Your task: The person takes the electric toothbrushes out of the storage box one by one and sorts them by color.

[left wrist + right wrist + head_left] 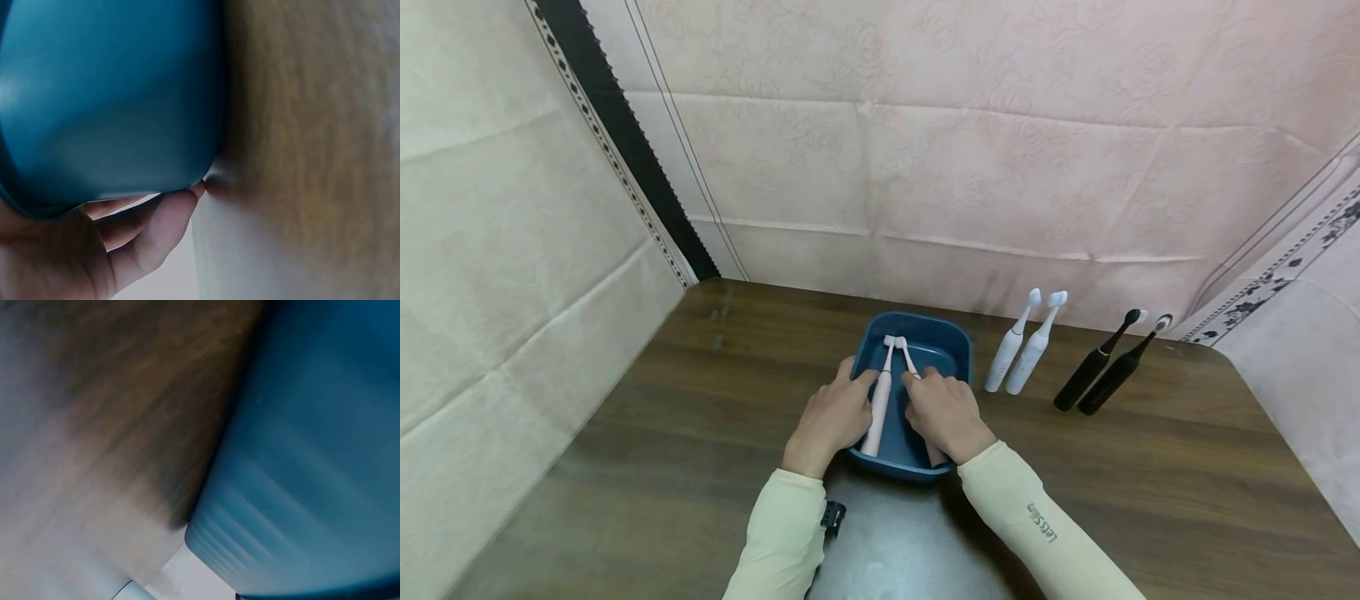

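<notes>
A blue plastic bin (958,354) stands on the table with two pale pink electric toothbrushes inside, heads together at the far end. My left hand (833,415) grips the bin's left side. In the left wrist view its fingers (165,228) lie along the outer wall, while the thumb is hidden. Near the left hand lies one pink toothbrush (878,408). My right hand (946,412) reaches over the right rim, fingers curled over the middle of the other pink toothbrush (935,454). The right wrist view shows the bin's outer wall (281,487) but no fingers.
Right of the bin lie two white electric toothbrushes (1017,354) side by side. Farther right are two black electric toothbrushes (1105,367). The wooden table (722,425) meets a pale cloth backdrop (925,183) at the back, with more cloth at the left and right.
</notes>
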### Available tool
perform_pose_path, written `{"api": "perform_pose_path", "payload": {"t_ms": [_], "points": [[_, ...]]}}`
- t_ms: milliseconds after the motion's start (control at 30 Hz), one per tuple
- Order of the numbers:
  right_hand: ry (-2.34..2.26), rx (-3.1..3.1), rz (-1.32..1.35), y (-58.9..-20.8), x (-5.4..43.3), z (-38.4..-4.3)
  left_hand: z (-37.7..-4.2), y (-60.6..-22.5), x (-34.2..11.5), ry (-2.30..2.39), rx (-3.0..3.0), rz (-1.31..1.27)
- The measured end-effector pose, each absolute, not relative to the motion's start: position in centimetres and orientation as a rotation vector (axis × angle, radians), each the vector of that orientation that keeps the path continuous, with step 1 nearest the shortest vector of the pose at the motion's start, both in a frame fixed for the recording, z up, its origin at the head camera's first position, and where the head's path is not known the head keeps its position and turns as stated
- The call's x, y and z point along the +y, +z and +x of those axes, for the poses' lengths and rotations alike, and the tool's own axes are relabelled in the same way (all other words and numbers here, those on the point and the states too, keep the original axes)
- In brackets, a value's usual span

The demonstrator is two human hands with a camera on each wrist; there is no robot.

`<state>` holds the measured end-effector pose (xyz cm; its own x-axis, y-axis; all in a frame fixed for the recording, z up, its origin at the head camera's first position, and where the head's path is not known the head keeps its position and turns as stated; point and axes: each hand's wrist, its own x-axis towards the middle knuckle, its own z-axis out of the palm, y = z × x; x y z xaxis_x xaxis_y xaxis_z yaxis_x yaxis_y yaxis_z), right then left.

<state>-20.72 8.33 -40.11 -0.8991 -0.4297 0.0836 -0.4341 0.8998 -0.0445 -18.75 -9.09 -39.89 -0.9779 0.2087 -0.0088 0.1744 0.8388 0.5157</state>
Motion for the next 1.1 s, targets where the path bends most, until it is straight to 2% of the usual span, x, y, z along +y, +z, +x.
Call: {"api": "perform_pose_path", "payload": {"t_ms": [300, 733, 1100], "points": [[0.164, -2.924, 0.67, -39.8, 8.9, -20.5, -18.8, -39.6, -8.9, 0.83, 2.958, 0.347], [0.72, -2.63, 0.565, -39.3, 9.8, -19.8, -18.9, -39.6, -8.8, 0.827, 2.963, 0.347], [0.802, -2.262, 0.625, -38.6, 10.2, -18.9, -18.6, -39.9, -8.9, 0.849, 2.96, 0.288]]}}
